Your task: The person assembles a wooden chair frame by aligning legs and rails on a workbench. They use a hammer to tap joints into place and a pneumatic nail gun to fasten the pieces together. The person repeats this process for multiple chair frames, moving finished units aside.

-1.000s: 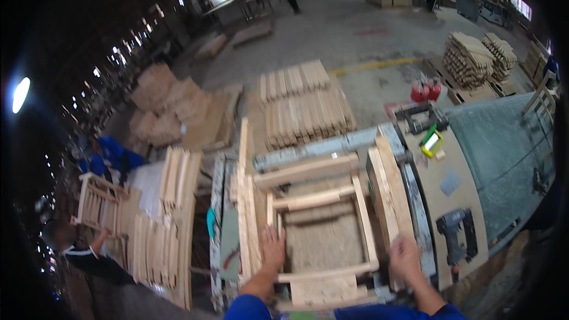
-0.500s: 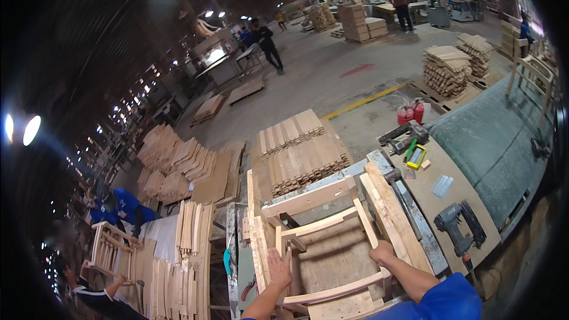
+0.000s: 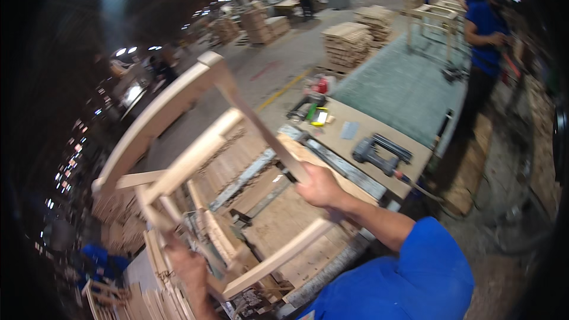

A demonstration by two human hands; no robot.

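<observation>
A pale wooden chair frame (image 3: 157, 115) hangs tilted above the workbench (image 3: 284, 225), its curved rail raised toward the far left. My right hand (image 3: 323, 186) is wrapped round one of its long side pieces, close to the lower curved rail. On the opposite side my left hand (image 3: 188, 264), smeared by motion, grips the frame's left side piece; its fingers are partly hidden. Under the frame, a wooden panel and metal bars with a clamp (image 3: 240, 218) show on the bench.
To the right, a board holds a nail gun (image 3: 382, 154), a second nail gun (image 3: 307, 106) and a yellow-edged box (image 3: 319, 117). Beyond lies a green-topped table (image 3: 391, 89) with a chair frame (image 3: 435, 18); a person in blue (image 3: 486, 41) stands beside it. Wood stacks (image 3: 348, 47) rise behind.
The chair frame has come up off the bench and tilted, held in both hands. My left hand, flat against its side before, now grips it. The view has swung right.
</observation>
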